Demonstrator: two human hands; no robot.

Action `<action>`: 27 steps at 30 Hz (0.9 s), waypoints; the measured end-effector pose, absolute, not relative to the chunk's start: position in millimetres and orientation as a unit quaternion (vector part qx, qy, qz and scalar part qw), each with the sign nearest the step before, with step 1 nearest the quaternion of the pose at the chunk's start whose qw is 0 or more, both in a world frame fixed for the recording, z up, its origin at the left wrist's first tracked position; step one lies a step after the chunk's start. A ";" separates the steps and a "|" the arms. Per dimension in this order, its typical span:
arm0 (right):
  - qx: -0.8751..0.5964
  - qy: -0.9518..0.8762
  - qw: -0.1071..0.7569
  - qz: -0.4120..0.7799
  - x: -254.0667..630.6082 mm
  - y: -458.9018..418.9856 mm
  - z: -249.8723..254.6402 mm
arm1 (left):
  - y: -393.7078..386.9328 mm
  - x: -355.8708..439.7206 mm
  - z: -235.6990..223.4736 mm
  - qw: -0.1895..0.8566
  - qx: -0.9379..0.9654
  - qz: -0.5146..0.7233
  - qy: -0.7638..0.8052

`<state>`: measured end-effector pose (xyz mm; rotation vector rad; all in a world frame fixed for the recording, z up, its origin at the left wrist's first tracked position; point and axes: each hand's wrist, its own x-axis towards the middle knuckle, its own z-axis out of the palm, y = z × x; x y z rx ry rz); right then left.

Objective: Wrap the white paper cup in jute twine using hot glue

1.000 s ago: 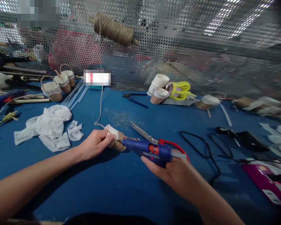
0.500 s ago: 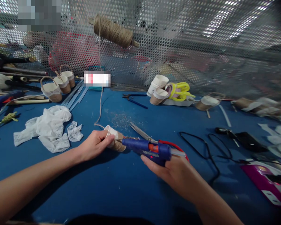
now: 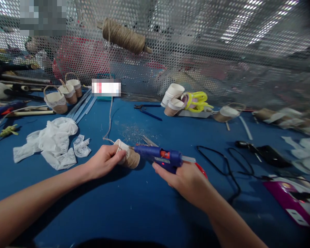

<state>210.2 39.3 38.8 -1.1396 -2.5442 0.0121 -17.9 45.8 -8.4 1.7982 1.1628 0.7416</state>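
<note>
Tilted on its side, a small white paper cup (image 3: 132,159) has twine wrapped round its lower part. My left hand (image 3: 104,160) is closed on the cup's rim, thumb on the outside. My right hand (image 3: 187,181) grips a blue glue gun (image 3: 158,155), whose nozzle meets the cup's side near the edge of the wrapping. A strand of twine (image 3: 110,115) runs from the cup up to a spool (image 3: 124,36) on the mesh. Scissors (image 3: 149,140) with red handles lie partly hidden behind the glue gun.
White lace (image 3: 54,141) lies at the left, below several small cup baskets (image 3: 56,101). Pliers (image 3: 148,112), stacked paper cups (image 3: 173,94) and a yellow coil (image 3: 196,101) sit at the back. A black cord (image 3: 222,158) and a purple power strip (image 3: 286,198) are on the right.
The glue gun has shifted slightly left and up, its nozzle moving along the cup toward the far side. My left hand keeps its hold on the cup.
</note>
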 end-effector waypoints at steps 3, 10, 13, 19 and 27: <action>-0.417 -0.893 0.165 0.047 208.4 40.3 35.0 | 45.3 -17.4 -6.8 0.417 0.726 0.299 0.458; -0.415 -0.890 0.167 0.084 213.0 34.7 42.5 | 46.3 -17.3 -7.1 0.413 0.721 0.304 0.466; -0.402 -0.893 0.185 0.083 212.2 30.8 47.1 | 47.2 -17.7 -9.1 0.407 0.714 0.303 0.482; -0.469 -0.844 0.198 0.170 205.3 21.4 50.2 | 46.7 -17.7 -10.0 0.436 0.698 0.300 0.483; -0.536 -0.801 0.174 0.201 208.4 15.6 42.5 | 46.6 -17.9 -8.6 0.423 0.704 0.292 0.491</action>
